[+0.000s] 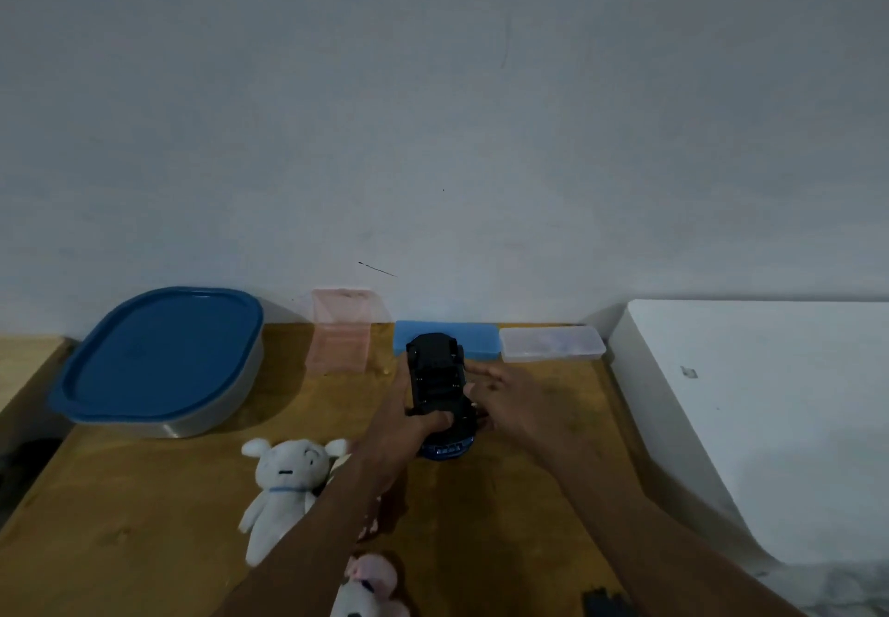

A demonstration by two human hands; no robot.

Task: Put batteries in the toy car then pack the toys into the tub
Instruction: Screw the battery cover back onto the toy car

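A toy car (437, 376) with a black underside and blue body is held upside down above the wooden table (144, 510), its battery bay facing up. My left hand (409, 417) grips the car from the left, thumb across its near end. My right hand (500, 397) is at the car's right side with fingers partly extended toward the bay; whether it pinches a battery is unclear. A grey tub with a blue lid (158, 361) stands closed at the back left. A white plush dog (286, 482) lies near my left forearm. A pink-and-white plush (368, 587) lies at the bottom edge.
A pink clear container (341, 332) stands against the wall. Behind the car lie a blue flat case (474, 337) and a clear flat case (553, 342). A white box (769, 414) borders the table's right side. A small black object (603, 604) sits at the bottom edge.
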